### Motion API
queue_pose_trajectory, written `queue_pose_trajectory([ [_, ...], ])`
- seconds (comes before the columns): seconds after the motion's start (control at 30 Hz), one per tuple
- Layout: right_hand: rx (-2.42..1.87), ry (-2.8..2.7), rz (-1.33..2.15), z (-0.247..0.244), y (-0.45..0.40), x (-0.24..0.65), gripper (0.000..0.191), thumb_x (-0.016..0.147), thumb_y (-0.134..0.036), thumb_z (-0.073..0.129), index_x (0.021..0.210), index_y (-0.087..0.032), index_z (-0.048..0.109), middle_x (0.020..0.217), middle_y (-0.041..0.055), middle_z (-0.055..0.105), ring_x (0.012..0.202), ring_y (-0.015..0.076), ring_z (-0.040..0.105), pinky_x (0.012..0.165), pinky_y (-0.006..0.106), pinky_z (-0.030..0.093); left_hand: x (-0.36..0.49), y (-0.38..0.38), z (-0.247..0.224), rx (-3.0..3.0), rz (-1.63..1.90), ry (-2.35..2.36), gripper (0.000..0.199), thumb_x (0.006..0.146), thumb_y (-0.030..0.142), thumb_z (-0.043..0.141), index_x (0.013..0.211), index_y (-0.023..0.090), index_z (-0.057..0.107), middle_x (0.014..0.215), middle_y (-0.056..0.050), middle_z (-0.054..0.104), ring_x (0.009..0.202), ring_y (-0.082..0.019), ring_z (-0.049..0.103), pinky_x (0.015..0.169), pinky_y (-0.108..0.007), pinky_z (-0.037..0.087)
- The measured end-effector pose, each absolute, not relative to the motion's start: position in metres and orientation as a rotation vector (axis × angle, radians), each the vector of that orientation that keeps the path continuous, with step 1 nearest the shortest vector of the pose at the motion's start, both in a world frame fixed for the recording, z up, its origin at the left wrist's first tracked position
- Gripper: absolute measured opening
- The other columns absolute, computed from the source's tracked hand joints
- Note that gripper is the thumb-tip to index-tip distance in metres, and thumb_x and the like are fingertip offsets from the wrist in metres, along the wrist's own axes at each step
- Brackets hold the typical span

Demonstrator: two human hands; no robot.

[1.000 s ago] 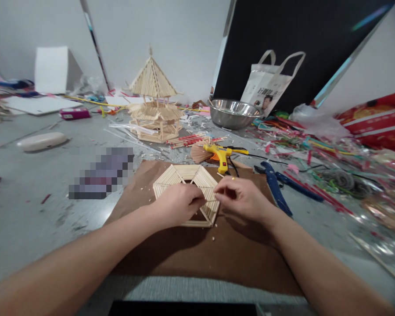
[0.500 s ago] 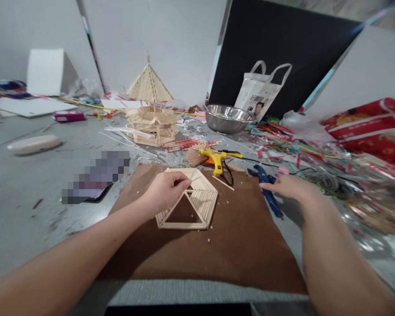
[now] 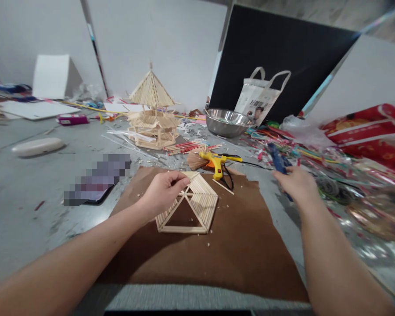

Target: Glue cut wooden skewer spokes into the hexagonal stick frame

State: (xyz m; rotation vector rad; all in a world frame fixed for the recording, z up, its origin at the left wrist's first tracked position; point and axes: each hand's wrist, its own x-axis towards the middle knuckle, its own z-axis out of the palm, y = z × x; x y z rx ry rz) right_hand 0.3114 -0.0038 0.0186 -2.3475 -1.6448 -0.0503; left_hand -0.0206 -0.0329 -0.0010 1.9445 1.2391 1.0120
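My left hand (image 3: 166,193) is closed in a pinch over the upper left of a flat hexagonal panel (image 3: 202,206) of pale wooden sticks. A thin wooden stick (image 3: 195,176) shows at its fingertips. One front triangle of the panel is open, with the brown sheet (image 3: 237,250) visible through it. To the right, my right hand (image 3: 298,182) grips blue-handled pliers (image 3: 276,158), raised at a slant beyond the sheet's edge. The fingers hide part of the tool. Between the hands lies a yellow glue gun (image 3: 219,162) with a loose stick (image 3: 223,187) near it.
A stick-built pavilion model (image 3: 153,114) stands behind, beside a metal bowl (image 3: 228,123) and a white bag (image 3: 258,98). At left lie a phone (image 3: 98,180) and a white oblong case (image 3: 37,147). Wires and plastic scraps (image 3: 332,162) clutter the right side.
My right hand has taken hold of the blue pliers and lifted them off the table. My left hand stays at the panel, nearly in place. The view has tilted slightly.
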Motion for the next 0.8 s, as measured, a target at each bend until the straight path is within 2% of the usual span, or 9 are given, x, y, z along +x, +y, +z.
queue_pose_trajectory([
  [0.03,-2.216,-1.425,-0.023,0.021,-0.006,0.303,0.024,0.065,-0.044,0.046,0.062,-0.02,0.046,0.041,0.0,0.043,0.035,0.0146,0.042,0.039,0.03,0.032,-0.021,-0.033,-0.001,1.943,1.021,1.221,0.025,0.074,0.032,0.04,0.066,0.013,0.055,0.06,0.002,0.052,0.059,-0.009,0.046,0.056,-0.019,0.036],
  [0.13,-1.48,-1.17,0.548,0.021,-0.012,0.275,0.022,0.061,-0.038,0.055,0.07,-0.022,0.043,0.054,-0.0033,0.045,0.039,0.0097,0.041,0.039,0.025,0.033,-0.022,-0.033,-0.003,1.931,1.052,1.185,0.023,0.075,0.032,0.041,0.073,0.014,0.054,0.065,0.002,0.053,0.063,-0.009,0.047,0.061,-0.02,0.037],
  [0.23,-1.228,-1.172,0.761,0.015,-0.015,0.25,0.018,0.065,-0.034,0.053,0.069,-0.022,0.04,0.055,-0.0054,0.043,0.042,0.008,0.042,0.041,0.023,0.034,-0.022,-0.032,-0.004,1.925,1.086,1.13,0.022,0.075,0.031,0.042,0.071,0.014,0.054,0.077,-0.001,0.053,0.072,-0.01,0.049,0.066,-0.023,0.039],
  [0.33,-0.994,-1.214,1.062,0.011,-0.019,0.235,0.013,0.067,-0.029,0.053,0.073,-0.022,0.044,0.062,-0.0047,0.046,0.049,0.0079,0.045,0.048,0.024,0.037,-0.022,-0.032,-0.004,1.952,1.104,1.037,0.021,0.075,0.027,0.043,0.065,0.014,0.054,0.093,-0.006,0.051,0.094,-0.015,0.046,0.075,-0.026,0.039],
  [0.43,-0.852,-1.252,1.23,0.013,-0.028,0.226,0.013,0.066,-0.026,0.053,0.077,-0.024,0.047,0.069,-0.0039,0.048,0.053,0.0082,0.046,0.05,0.025,0.038,-0.022,-0.032,-0.003,1.968,1.068,0.983,0.022,0.077,0.027,0.041,0.062,0.015,0.053,0.095,-0.007,0.052,0.108,-0.018,0.037,0.078,-0.028,0.039],
  [0.6,-0.766,-1.336,1.376,0.019,-0.044,0.219,0.018,0.063,-0.03,0.048,0.08,-0.026,0.048,0.045,-0.0083,0.031,0.032,0.0051,0.025,0.036,0.022,0.025,-0.021,-0.036,-0.002,2.01,1.057,0.979,0.023,0.077,0.028,0.041,0.064,0.015,0.054,0.111,-0.01,0.046,0.114,-0.022,0.031,0.075,-0.03,0.042],
  [0.7,-0.844,-1.389,1.415,0.016,-0.047,0.215,0.027,0.063,-0.034,0.045,0.088,-0.023,0.049,0.04,-0.0089,0.028,0.029,0.0051,0.021,0.034,0.023,0.023,-0.021,-0.037,-0.003,2.032,1.008,0.949,0.022,0.077,0.028,0.041,0.065,0.015,0.054,0.104,-0.01,0.05,0.112,-0.022,0.034,0.07,-0.027,0.043],
  [0.8,-0.88,-1.408,1.489,0.013,-0.046,0.21,0.033,0.065,-0.033,0.042,0.094,-0.02,0.05,0.039,-0.0087,0.028,0.029,0.0053,0.021,0.034,0.023,0.022,-0.021,-0.036,-0.004,2.073,0.936,0.949,0.022,0.076,0.027,0.041,0.063,0.015,0.052,0.089,-0.007,0.054,0.099,-0.018,0.044,0.067,-0.025,0.043],
])
